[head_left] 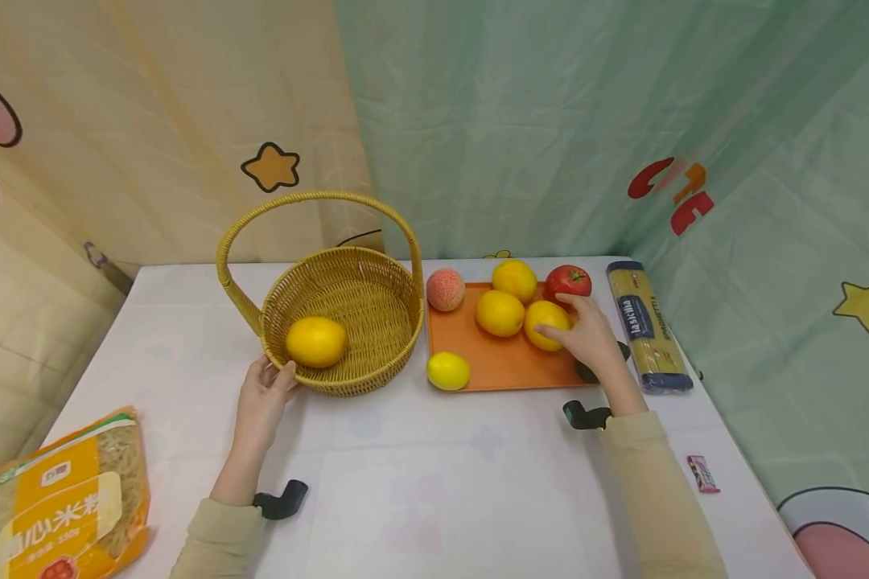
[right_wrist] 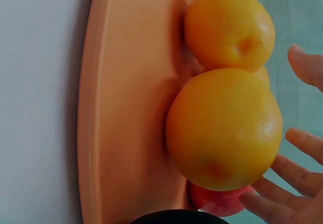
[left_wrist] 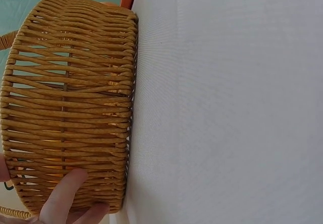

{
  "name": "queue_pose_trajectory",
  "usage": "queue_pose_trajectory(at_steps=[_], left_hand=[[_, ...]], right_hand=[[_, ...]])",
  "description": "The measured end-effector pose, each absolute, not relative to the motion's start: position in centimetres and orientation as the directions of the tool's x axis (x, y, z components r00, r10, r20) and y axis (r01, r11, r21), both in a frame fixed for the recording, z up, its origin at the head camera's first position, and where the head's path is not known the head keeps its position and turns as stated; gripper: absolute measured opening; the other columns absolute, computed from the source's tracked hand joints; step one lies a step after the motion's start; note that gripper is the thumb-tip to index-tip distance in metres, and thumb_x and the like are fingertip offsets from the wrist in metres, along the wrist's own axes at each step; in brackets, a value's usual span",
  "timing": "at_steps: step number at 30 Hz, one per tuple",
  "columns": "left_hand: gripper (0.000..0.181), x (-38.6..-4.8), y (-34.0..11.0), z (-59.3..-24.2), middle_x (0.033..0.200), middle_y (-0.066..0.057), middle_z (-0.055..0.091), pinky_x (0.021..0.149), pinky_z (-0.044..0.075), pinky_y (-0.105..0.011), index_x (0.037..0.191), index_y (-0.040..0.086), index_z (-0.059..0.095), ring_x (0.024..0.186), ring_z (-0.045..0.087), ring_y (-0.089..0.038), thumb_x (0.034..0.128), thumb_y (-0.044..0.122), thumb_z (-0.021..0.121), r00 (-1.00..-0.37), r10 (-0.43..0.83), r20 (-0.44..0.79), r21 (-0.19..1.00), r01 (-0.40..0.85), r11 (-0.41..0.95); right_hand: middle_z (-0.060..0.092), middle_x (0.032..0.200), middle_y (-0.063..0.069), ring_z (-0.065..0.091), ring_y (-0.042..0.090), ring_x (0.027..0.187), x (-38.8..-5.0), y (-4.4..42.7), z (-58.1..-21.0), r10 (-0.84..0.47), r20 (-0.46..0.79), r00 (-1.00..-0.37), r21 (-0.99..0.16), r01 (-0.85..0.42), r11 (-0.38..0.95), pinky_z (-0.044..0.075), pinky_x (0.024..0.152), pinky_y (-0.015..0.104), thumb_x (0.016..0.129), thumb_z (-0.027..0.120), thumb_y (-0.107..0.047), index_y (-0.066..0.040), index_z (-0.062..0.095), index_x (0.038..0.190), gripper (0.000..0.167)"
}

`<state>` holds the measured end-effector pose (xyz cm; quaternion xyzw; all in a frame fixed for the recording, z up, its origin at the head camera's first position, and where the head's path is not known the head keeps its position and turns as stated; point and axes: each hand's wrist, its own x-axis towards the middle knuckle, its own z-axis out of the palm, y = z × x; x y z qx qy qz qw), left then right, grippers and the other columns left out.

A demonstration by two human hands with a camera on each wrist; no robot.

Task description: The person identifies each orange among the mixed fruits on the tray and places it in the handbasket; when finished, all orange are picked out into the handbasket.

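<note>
A wicker basket (head_left: 369,378) with a tall arched handle stands left of centre, with one oval yellow fruit (head_left: 316,342) inside. My left hand (head_left: 261,402) grips its near-left rim, thumb over the edge and fingers against the outer weave (left_wrist: 65,108). Over the orange tray (head_left: 507,362), my right hand (head_left: 586,334) spreads its fingers above and beside a round yellow-orange fruit (right_wrist: 224,130). In the right wrist view the fingers lie apart around its side; contact is hard to tell. Two similar fruits (head_left: 500,314) sit beside it, with a red tomato (head_left: 568,280) behind.
A pink peach (head_left: 445,289) and a lemon (head_left: 448,371) lie at the tray's left end. A dark green item (head_left: 586,371) is partly hidden under the right wrist. Spaghetti (head_left: 648,326) lies at right, a small wrapped candy (head_left: 703,474) nearer, a noodle bag (head_left: 72,498) at front left.
</note>
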<state>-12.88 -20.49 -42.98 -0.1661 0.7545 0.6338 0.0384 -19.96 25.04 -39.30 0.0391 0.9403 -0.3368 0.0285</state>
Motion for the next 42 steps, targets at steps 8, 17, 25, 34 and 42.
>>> queue_pose_trajectory(at_steps=[8, 17, 25, 34, 42], left_hand=[[0.068, -12.9, -20.5, -43.0, 0.158, -0.027, 0.024, 0.108, 0.046, -0.041, 0.156, -0.001, 0.006, 0.139, 0.042, -0.037, 0.1051, 0.021, 0.044, -0.939, -0.206, -0.277, 0.945, -0.305, 0.118], [0.067, -12.9, -20.5, -43.0, 0.159, -0.027, 0.024, 0.109, 0.046, -0.043, 0.156, -0.001, 0.006, 0.139, 0.042, -0.038, 0.105, 0.02, 0.044, -0.937, -0.212, -0.277, 0.945, -0.305, 0.114], [0.066, -12.9, -20.7, -42.8, 0.158, -0.028, 0.026, 0.108, 0.047, -0.043, 0.156, -0.001, 0.008, 0.138, 0.043, -0.038, 0.1047, 0.018, 0.044, -0.94, -0.203, -0.272, 0.945, -0.301, 0.126], [0.065, -13.0, -21.0, -42.6, 0.156, -0.028, 0.028, 0.107, 0.047, -0.042, 0.156, -0.001, 0.009, 0.137, 0.044, -0.037, 0.1048, 0.018, 0.044, -0.936, -0.199, -0.29, 0.935, -0.321, 0.151], [0.065, -12.9, -21.3, -42.4, 0.156, -0.028, 0.029, 0.106, 0.048, -0.04, 0.156, -0.001, 0.011, 0.138, 0.044, -0.038, 0.1045, 0.019, 0.045, -0.937, -0.197, -0.288, 0.93, -0.323, 0.176]], right_hand=[[0.027, 0.154, 0.03, 0.029, 0.046, 0.138, -20.9, 25.2, -40.1, 0.059, -0.18, -0.982, -0.597, 0.156, 0.787, 0.026, 0.119, 0.064, 0.088, 0.072, -0.041, 0.001, 0.028, 0.152, 0.088], [0.029, 0.152, 0.031, 0.034, 0.047, 0.133, -21.3, 25.1, -40.7, 0.068, -0.221, -0.973, -0.562, 0.184, 0.807, 0.029, 0.118, 0.065, 0.086, 0.073, -0.037, 0.001, 0.026, 0.151, 0.089], [0.036, 0.148, 0.031, 0.037, 0.046, 0.13, -21.1, 24.7, -40.9, 0.093, -0.184, -0.979, -0.564, 0.183, 0.805, 0.031, 0.118, 0.063, 0.085, 0.074, -0.034, 0.003, 0.03, 0.149, 0.086], [0.037, 0.149, 0.029, 0.037, 0.045, 0.131, -20.1, 25.1, -40.3, 0.127, -0.149, -0.981, -0.601, 0.192, 0.776, 0.033, 0.116, 0.063, 0.084, 0.076, -0.037, 0.0, 0.031, 0.15, 0.089], [0.037, 0.151, 0.023, 0.04, 0.042, 0.13, -18.5, 24.7, -38.4, 0.15, -0.076, -0.986, -0.687, 0.16, 0.708, 0.037, 0.115, 0.062, 0.084, 0.077, -0.04, -0.006, 0.029, 0.152, 0.09]])
